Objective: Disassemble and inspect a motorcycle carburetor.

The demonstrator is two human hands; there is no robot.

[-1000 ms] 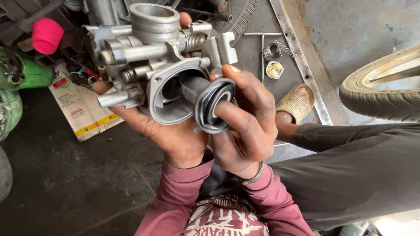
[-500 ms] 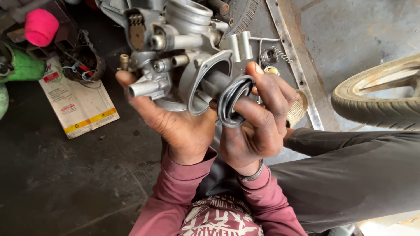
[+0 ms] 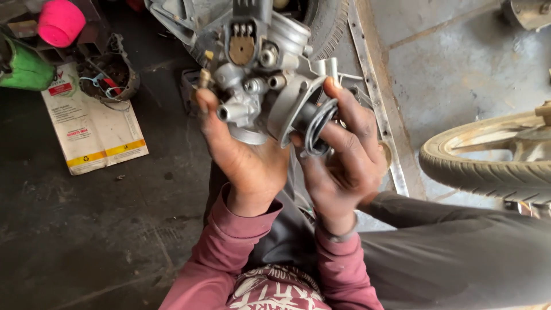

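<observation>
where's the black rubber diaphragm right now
In the head view it sits just right of centre, pinched in the right hand: the black rubber diaphragm is at the round opening of the metal carburetor, which the left hand cradles.

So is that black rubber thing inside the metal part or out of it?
Partly in. The black rubber piece sits in the round opening of the metal part, its rim sticking out under the right hand.

A motorcycle repair workshop: an oil-stained concrete floor (image 3: 69,229), a spoked wheel with tyre (image 3: 488,166), a worn tyre (image 3: 330,23) (top edge), loose engine parts (image 3: 109,74) on cardboard (image 3: 92,132).
</observation>
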